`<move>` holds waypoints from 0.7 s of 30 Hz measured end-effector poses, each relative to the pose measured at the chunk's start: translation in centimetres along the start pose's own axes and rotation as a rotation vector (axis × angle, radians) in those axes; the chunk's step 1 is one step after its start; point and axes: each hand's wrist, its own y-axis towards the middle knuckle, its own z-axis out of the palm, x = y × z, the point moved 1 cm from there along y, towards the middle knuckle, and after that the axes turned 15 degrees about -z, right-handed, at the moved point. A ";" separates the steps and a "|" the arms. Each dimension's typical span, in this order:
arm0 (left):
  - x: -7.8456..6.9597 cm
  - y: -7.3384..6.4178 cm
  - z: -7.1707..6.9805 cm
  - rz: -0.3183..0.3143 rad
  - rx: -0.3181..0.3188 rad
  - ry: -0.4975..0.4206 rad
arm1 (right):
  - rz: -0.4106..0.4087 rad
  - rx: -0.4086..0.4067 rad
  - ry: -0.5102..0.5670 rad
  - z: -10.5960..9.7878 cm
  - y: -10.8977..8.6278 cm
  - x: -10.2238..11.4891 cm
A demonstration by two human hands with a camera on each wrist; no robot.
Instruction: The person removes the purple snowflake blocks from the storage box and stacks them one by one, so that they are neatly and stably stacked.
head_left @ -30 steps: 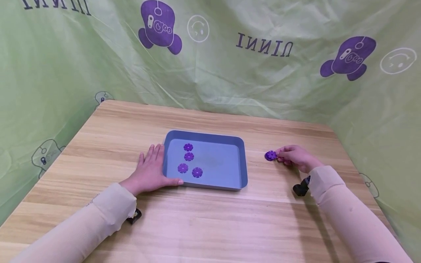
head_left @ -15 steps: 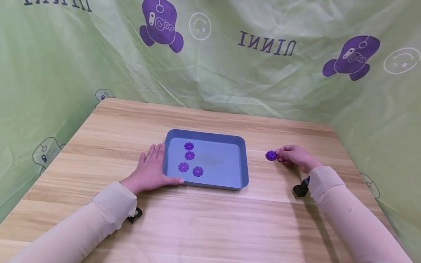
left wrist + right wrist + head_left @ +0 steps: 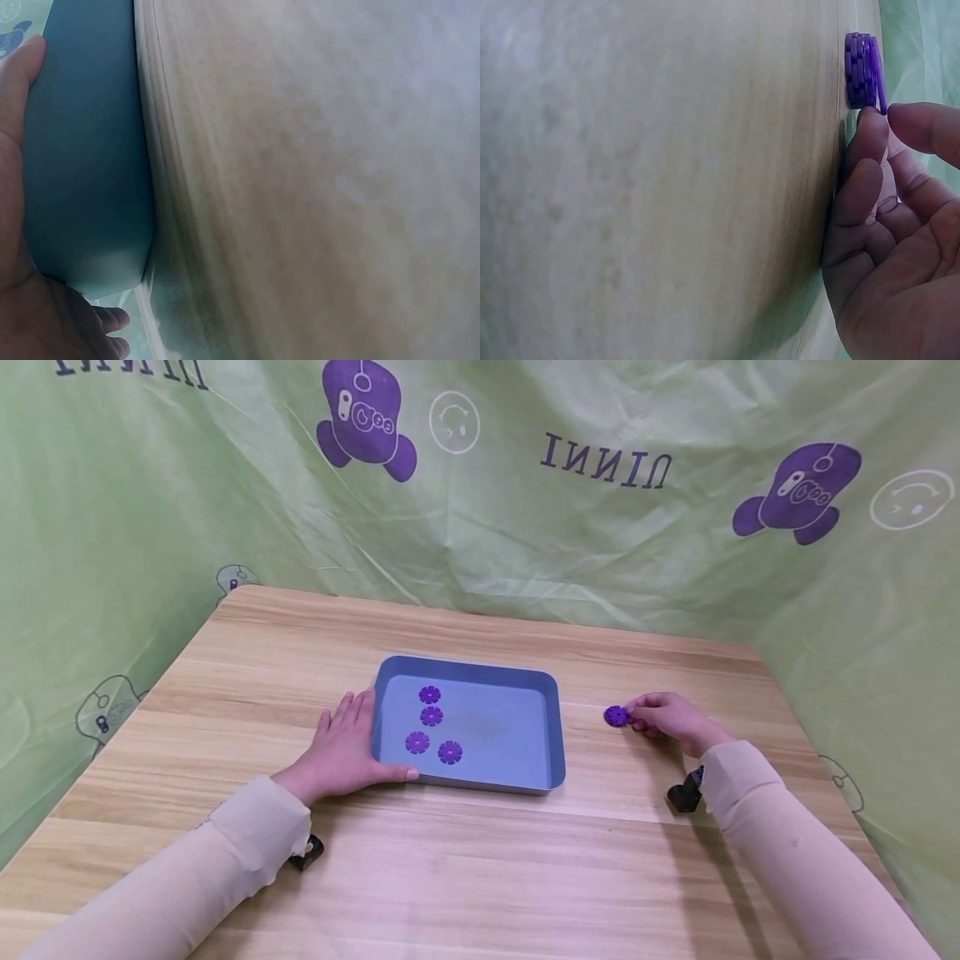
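Note:
Purple notched plastic discs (image 3: 431, 716), several of them, lie flat and apart in the left half of a shallow blue-grey tray (image 3: 510, 727). My left hand (image 3: 345, 752) rests against the tray's front left corner, its fingers straight along the left wall and the thumb on the front rim. To the tray's right, a small stack of the same discs (image 3: 856, 71) stands on the table. My right hand (image 3: 671, 718) pinches the edge of the top disc (image 3: 878, 75) between thumb and forefinger. That disc tilts slightly off the stack in the right wrist view. The other right fingers are curled beneath.
The wood-grain table (image 3: 480, 860) ends at a green printed cloth (image 3: 465, 527) hanging behind and at both sides. A black wrist device (image 3: 686, 792) hangs under the right sleeve, another black piece (image 3: 306, 853) under the left.
The top disc, which stuck out over the right of the stack, now sits nearly in line with it, still pinched by my right hand. My left hand and the tray have kept their places.

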 end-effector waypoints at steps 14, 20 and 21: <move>0.1 0.1 0.1 -0.002 0.008 -0.010 | 0.002 -0.021 0.041 0.0 -0.2 0.1; 0.1 0.1 0.1 -0.003 0.008 -0.015 | -0.005 -0.016 0.055 0.0 -0.2 0.0; 0.1 0.1 0.1 -0.003 0.008 -0.016 | -0.006 -0.015 0.055 0.0 -0.1 0.0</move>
